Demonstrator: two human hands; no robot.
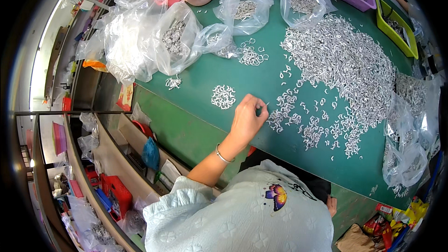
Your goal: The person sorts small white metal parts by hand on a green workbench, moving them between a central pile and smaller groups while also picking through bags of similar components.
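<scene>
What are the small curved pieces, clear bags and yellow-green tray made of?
Small curved pieces: probably metal, judging by their silvery glints, though coated plastic is possible.
Clear bags: thin, glossy plastic film, see-through and crinkled.
Yellow-green tray: likely moulded plastic, smooth and evenly coloured.

before me stretches a flat green table [261,78]; on it lie a broad heap of small curved silver-coloured pieces [340,67], a round cluster of similar pieces [223,97], clear plastic bags [163,63] of silvery pieces, a purple plastic basket [351,1] and a yellow-green plastic basket [395,39].
</scene>
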